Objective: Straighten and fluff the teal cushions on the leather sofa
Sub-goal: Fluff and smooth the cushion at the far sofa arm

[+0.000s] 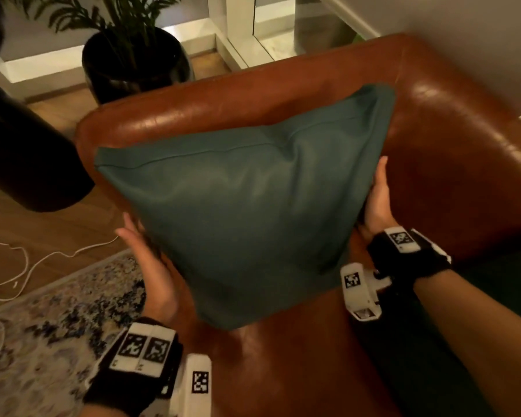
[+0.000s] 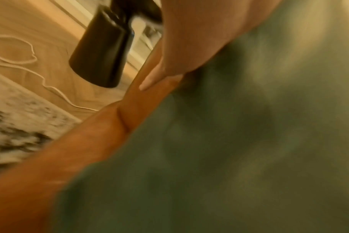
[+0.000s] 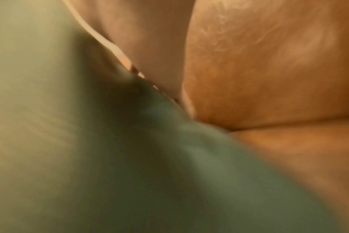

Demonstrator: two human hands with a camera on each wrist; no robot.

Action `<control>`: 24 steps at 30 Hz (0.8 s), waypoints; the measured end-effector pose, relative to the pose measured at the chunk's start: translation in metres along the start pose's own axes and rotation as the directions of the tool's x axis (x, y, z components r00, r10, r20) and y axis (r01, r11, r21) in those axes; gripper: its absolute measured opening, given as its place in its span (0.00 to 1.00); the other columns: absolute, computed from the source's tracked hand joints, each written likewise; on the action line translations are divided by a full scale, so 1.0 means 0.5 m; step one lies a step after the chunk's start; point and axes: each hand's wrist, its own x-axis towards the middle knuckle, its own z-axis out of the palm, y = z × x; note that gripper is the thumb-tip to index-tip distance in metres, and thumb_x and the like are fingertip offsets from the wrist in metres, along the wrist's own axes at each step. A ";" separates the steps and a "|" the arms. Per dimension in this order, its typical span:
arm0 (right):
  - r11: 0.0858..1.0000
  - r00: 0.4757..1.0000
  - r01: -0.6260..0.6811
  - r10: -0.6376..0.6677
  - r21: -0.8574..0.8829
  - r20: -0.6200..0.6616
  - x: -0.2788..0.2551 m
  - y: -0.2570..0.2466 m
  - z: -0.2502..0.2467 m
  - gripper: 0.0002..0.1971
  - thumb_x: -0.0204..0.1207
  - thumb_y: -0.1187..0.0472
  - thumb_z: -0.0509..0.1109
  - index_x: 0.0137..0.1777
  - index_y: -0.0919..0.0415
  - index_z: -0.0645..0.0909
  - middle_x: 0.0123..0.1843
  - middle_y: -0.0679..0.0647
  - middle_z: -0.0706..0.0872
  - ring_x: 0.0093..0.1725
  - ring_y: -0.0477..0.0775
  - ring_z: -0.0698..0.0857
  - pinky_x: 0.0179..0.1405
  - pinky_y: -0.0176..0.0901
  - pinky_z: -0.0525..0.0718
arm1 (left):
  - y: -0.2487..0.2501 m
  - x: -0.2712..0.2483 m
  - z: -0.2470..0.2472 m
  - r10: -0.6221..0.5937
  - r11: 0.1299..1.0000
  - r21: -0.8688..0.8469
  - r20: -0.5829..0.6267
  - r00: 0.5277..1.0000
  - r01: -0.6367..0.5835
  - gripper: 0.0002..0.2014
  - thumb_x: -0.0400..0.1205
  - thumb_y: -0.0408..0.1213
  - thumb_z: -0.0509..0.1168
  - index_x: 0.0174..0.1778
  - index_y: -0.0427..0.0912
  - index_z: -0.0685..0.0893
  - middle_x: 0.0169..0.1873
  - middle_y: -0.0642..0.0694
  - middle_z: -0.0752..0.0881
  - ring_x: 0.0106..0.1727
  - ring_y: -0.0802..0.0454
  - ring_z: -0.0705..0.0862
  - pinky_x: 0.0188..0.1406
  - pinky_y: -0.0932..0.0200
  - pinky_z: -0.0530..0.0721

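A teal cushion (image 1: 241, 203) is held up between my two hands over the seat of the brown leather sofa (image 1: 451, 164), turned so one corner points down. My left hand (image 1: 151, 266) presses flat against its left edge with straight fingers. On the other side, my right hand (image 1: 378, 200) presses flat on the right edge, fingers extended upward. The left wrist view shows the cushion (image 2: 229, 149) close up with my fingers (image 2: 181, 52) laid along it. In the blurred right wrist view the cushion (image 3: 90, 141) fills the left and the sofa leather (image 3: 269, 71) the right.
A black plant pot (image 1: 136, 60) stands on the wooden floor behind the sofa arm. A dark cylinder (image 1: 21, 152) stands at the left. A white cable (image 1: 27, 266) trails over the floor beside a patterned rug (image 1: 57, 320). Something dark green (image 1: 500, 293) lies on the seat at right.
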 end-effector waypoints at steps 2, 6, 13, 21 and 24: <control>0.998 1.000 0.013 -0.012 0.055 -0.022 0.007 -0.016 0.025 0.25 0.87 0.44 0.42 0.56 0.55 0.80 0.41 0.45 0.91 0.46 0.47 0.88 0.41 0.35 0.86 | -0.020 0.036 -0.019 0.005 0.994 0.107 0.034 0.999 -0.008 0.32 0.77 0.70 0.41 0.73 0.62 0.71 0.69 0.67 0.76 0.69 0.67 0.76 0.70 0.64 0.74; 0.989 0.993 -0.059 0.044 -0.135 -0.109 -0.001 0.007 0.049 0.21 0.89 0.58 0.43 0.74 0.65 0.68 0.58 0.52 0.75 0.60 0.53 0.73 0.55 0.40 0.78 | -0.292 0.266 -0.356 -0.021 0.969 0.242 -0.096 0.995 0.044 0.41 0.61 0.87 0.40 0.72 0.80 0.61 0.77 0.70 0.63 0.80 0.58 0.63 0.77 0.38 0.62; 0.852 0.919 0.353 -0.394 -0.385 -0.028 0.048 -0.118 -0.002 0.27 0.86 0.43 0.48 0.76 0.59 0.69 0.75 0.57 0.75 0.72 0.49 0.74 0.79 0.49 0.67 | 0.152 0.004 0.013 0.406 0.872 0.328 -0.067 0.912 -0.364 0.24 0.90 0.49 0.41 0.82 0.47 0.54 0.78 0.51 0.66 0.74 0.62 0.68 0.77 0.57 0.65; -0.242 0.593 0.666 -0.402 -0.705 0.698 0.076 -0.170 0.021 0.26 0.75 0.33 0.57 0.55 0.50 0.86 0.61 0.48 0.84 0.75 0.59 0.67 0.68 0.75 0.63 | 0.201 0.070 0.029 0.475 0.034 0.734 0.586 0.657 -0.679 0.12 0.82 0.41 0.65 0.55 0.37 0.86 0.50 0.39 0.88 0.58 0.38 0.75 0.59 0.64 0.64; -0.157 0.571 0.682 -0.495 -0.714 0.654 0.061 -0.177 0.037 0.20 0.76 0.41 0.61 0.45 0.56 0.85 0.51 0.49 0.86 0.67 0.61 0.72 0.65 0.73 0.68 | 0.207 0.059 0.040 0.558 0.040 0.784 0.496 0.665 -0.619 0.08 0.81 0.39 0.66 0.47 0.39 0.88 0.41 0.42 0.88 0.52 0.43 0.76 0.54 0.52 0.71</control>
